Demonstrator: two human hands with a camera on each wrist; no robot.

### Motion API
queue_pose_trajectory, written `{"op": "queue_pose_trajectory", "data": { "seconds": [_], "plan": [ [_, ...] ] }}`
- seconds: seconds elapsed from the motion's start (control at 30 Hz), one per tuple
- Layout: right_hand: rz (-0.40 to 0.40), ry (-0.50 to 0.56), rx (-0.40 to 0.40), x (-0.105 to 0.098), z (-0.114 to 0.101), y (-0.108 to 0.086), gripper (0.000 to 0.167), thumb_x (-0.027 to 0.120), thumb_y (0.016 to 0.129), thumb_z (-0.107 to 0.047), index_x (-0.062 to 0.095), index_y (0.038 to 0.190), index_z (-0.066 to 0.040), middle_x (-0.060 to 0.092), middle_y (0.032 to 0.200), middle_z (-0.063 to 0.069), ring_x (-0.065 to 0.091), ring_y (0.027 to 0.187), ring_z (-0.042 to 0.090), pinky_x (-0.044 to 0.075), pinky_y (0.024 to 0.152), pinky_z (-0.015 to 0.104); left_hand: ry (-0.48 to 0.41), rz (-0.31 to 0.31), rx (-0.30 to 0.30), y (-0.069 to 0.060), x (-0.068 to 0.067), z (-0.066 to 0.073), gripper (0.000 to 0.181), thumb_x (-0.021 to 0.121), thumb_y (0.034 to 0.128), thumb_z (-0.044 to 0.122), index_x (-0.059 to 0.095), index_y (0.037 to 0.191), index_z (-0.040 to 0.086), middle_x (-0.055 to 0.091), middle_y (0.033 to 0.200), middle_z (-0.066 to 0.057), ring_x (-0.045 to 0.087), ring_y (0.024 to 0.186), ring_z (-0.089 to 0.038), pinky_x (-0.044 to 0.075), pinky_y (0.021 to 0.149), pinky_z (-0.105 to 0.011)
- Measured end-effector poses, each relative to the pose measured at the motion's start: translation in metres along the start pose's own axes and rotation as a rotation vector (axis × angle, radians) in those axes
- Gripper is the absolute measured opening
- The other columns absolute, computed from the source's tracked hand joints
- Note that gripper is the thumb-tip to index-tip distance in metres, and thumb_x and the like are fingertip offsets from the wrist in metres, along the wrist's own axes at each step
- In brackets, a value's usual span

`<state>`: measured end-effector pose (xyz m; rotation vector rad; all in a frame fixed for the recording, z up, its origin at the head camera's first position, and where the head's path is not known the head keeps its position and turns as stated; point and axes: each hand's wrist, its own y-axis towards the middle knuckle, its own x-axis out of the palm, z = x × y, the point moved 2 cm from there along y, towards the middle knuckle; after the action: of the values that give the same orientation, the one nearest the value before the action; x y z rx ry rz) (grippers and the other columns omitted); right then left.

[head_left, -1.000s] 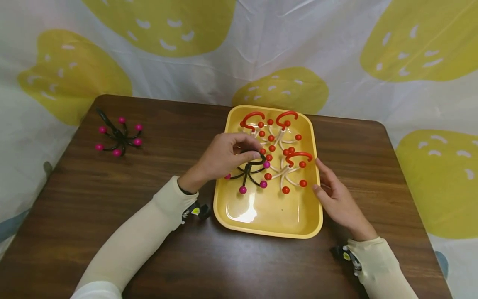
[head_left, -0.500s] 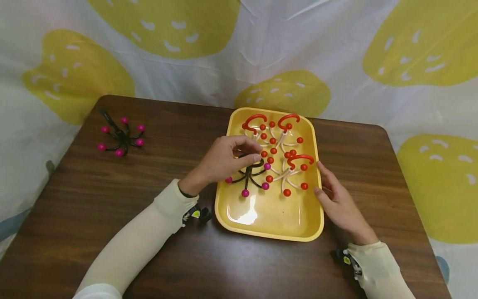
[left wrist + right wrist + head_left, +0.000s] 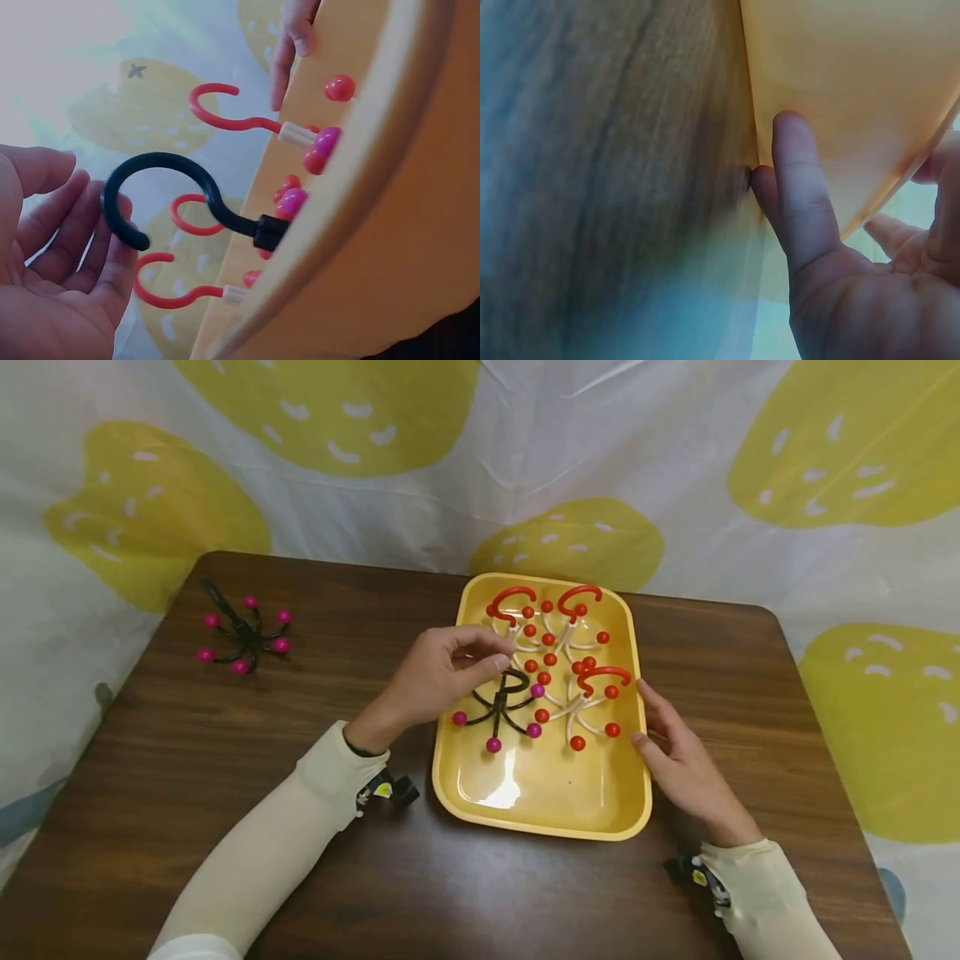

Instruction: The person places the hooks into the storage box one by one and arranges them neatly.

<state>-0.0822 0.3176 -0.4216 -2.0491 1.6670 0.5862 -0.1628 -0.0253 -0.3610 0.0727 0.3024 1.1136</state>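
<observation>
In the yellow tray (image 3: 540, 810), a black scalp massager (image 3: 500, 702) with a hooked handle and pink ball tips stands on its prongs. My left hand (image 3: 442, 677) hovers just behind its hook, fingers loosely bent and thumb apart, gripping nothing. The left wrist view has the black hook (image 3: 161, 161) in front of the spread fingers; whether a fingertip still brushes it, I cannot tell. Against the tray's right side, my right hand (image 3: 686, 764) rests with fairly straight fingers (image 3: 802, 180). White scalp massagers with red hooks, one near right (image 3: 577, 706), share the tray.
A second black scalp massager (image 3: 243, 635) with pink tips lies at the table's back left. The brown wooden table (image 3: 337, 877) extends around the tray. A white curtain (image 3: 420, 518) with yellow shapes hangs behind the table's back edge.
My left hand has let go of the black massager's hook and drawn slightly up and left. The massager stays in the tray, and my right hand remains at the tray's side.
</observation>
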Motion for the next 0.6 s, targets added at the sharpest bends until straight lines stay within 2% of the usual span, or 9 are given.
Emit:
{"op": "queue_pose_trajectory", "data": {
  "seconds": [0.17,0.3,0.4,0.6],
  "plan": [
    [-0.005,0.005,0.008,-0.003,-0.003,0.001,0.071,0.054,0.109,-0.012,0.022,0.17,-0.027,0.057,0.141,0.032,0.065,0.123,0.044,0.058,0.086,0.019,-0.022,0.053,0.012,-0.003,-0.01,0.005,0.018,0.073,0.1006,0.009,0.076,0.116,0.001,0.077,0.114,-0.013,0.073,0.101,-0.018,0.062,0.09,-0.029],
    [-0.009,0.052,0.023,-0.006,-0.005,0.002,0.072,0.057,0.107,-0.009,0.025,0.169,-0.023,0.06,0.131,0.031,0.07,0.112,0.02,0.063,0.077,0.025,-0.029,0.092,0.019,-0.006,-0.018,0.006,0.017,0.072,0.101,0.009,0.075,0.116,0.001,0.075,0.115,-0.013,0.072,0.101,-0.016,0.062,0.089,-0.027],
    [-0.021,0.107,0.054,-0.008,-0.006,0.002,0.072,0.058,0.106,-0.008,0.026,0.169,-0.022,0.057,0.129,0.03,0.068,0.105,0.004,0.065,0.071,0.031,-0.038,0.115,0.016,-0.009,-0.024,0.004,0.017,0.072,0.1013,0.01,0.075,0.115,0.001,0.075,0.113,-0.015,0.072,0.099,-0.016,0.061,0.088,-0.026],
    [-0.027,0.145,0.082,-0.009,-0.004,0.003,0.071,0.058,0.107,-0.009,0.025,0.168,-0.021,0.054,0.133,0.029,0.068,0.105,0.002,0.066,0.07,0.034,-0.021,0.154,0.014,-0.016,-0.037,0.002,0.017,0.071,0.1022,0.011,0.075,0.115,0.001,0.076,0.112,-0.016,0.073,0.103,-0.025,0.06,0.089,-0.026]
  ]
}}
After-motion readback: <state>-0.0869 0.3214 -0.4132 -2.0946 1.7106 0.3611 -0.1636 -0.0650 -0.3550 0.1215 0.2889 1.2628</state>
